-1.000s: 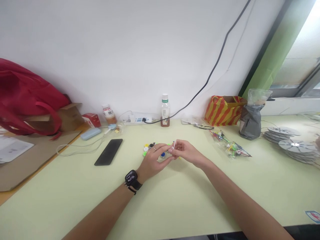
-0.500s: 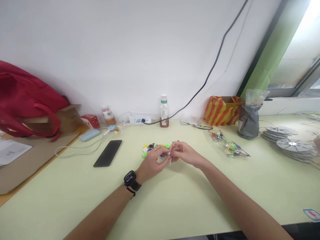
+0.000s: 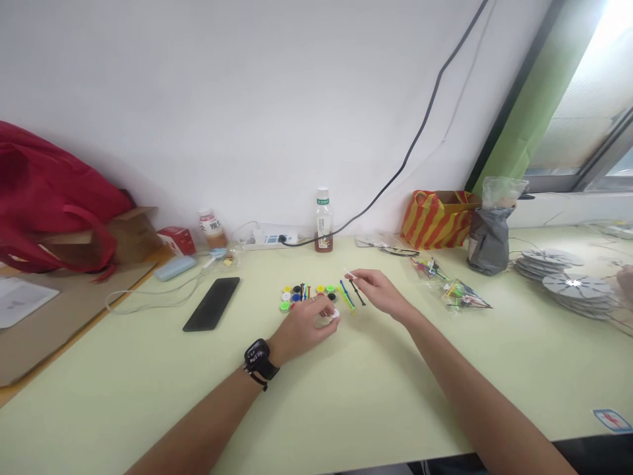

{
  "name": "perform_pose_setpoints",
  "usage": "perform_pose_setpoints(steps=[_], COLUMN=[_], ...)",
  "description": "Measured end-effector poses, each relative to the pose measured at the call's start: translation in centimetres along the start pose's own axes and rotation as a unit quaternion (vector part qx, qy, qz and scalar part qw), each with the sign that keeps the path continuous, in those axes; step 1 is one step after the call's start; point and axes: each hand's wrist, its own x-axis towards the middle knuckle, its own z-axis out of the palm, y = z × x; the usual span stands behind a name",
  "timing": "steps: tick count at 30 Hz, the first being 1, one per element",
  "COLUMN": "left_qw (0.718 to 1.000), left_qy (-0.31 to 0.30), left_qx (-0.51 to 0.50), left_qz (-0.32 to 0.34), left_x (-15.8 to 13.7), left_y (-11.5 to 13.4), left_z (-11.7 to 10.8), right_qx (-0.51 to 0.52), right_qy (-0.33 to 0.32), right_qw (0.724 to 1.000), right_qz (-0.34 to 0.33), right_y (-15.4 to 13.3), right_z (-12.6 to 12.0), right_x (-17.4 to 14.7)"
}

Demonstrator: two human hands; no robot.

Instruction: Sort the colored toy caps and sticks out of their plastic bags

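My left hand, with a black watch on its wrist, pinches a small white wheel-like disc between thumb and fingers. Up and to the right, my right hand has its fingertips closed on a thin white stick. Under and behind my left hand lie several small round discs in yellow, white, green, blue and black, partly covered by it. A bundle of coloured sticks lies among them. Between my hands are blue and yellow sticks, with a black stick beside my right fingers.
A black phone lies to the left. A drink bottle stands at the wall near a power strip. Plastic bags of coloured parts and stacked grey discs are on the right. Another person's hand shows at the right edge.
My hands, together before, have come apart. The right moved up and right with the white stick; the left keeps the white disc. More of the coloured discs and sticks now show.
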Motion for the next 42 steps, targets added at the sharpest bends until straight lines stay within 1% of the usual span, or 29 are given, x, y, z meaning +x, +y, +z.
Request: perform_pose_setpoints(steps=[2,3,6,10,13,16,19,21,23,25,27,30,32,37,42], left_qw=[0.999,0.998,0.995,0.990,0.987,0.988,0.990,0.988,0.986,0.984,0.984,0.985,0.986,0.987,0.988], left_qy=[-0.019,-0.024,-0.036,-0.051,-0.034,-0.006,0.035,0.064,0.083,0.088,0.084,0.077,0.073,0.067,0.071], left_qx=[0.037,0.053,0.088,0.121,0.148,0.148,0.137,0.140,0.147,0.151,0.153,0.152,0.150,0.142,0.139], left_qz=[0.012,0.019,0.034,0.053,0.049,0.042,0.025,0.008,-0.007,-0.018,-0.023,-0.021,-0.020,-0.020,-0.016], left_x=[0.0,0.0,0.0,0.1,0.1,0.2,0.5,0.7,0.8,0.8,0.8,0.7,0.7,0.7,0.7], left_y=[-0.1,-0.3,-1.0,-1.8,-1.9,-1.8,-1.8,-2.0,-2.4,-2.8,-3.0,-3.1,-2.9,-2.6,-2.7], left_z=[0.0,0.0,0.1,0.1,0.1,-0.1,-0.7,-1.3,-1.9,-2.2,-2.2,-2.0,-1.8,-1.7,-1.7], right_qx=[-0.082,-0.120,-0.221,-0.328,-0.378,-0.409,-0.406,-0.382,-0.352,-0.326,-0.307,-0.282,-0.277,-0.301,-0.297], right_qy=[0.053,0.066,0.056,0.054,0.044,0.034,0.066,0.088,0.088,0.075,0.053,-0.015,-0.051,-0.064,-0.057], right_qw=[0.995,0.991,0.974,0.943,0.925,0.912,0.911,0.919,0.931,0.942,0.950,0.958,0.958,0.951,0.953], right_qz=[-0.004,-0.006,-0.012,-0.002,0.011,-0.002,0.008,0.024,0.032,0.023,-0.004,-0.049,-0.058,-0.043,-0.025], right_y=[1.1,1.5,2.0,1.4,1.0,1.0,1.4,1.8,2.3,2.5,2.4,1.9,1.5,1.2,1.2], right_z=[-0.3,-0.2,0.4,1.9,2.7,2.8,2.0,1.3,0.7,0.2,-0.1,-0.3,-0.2,0.4,0.3], right_x=[0.5,0.6,0.5,-0.2,-0.5,-0.5,-0.3,-0.1,0.0,0.1,0.1,-0.1,-0.4,-0.8,-0.6])
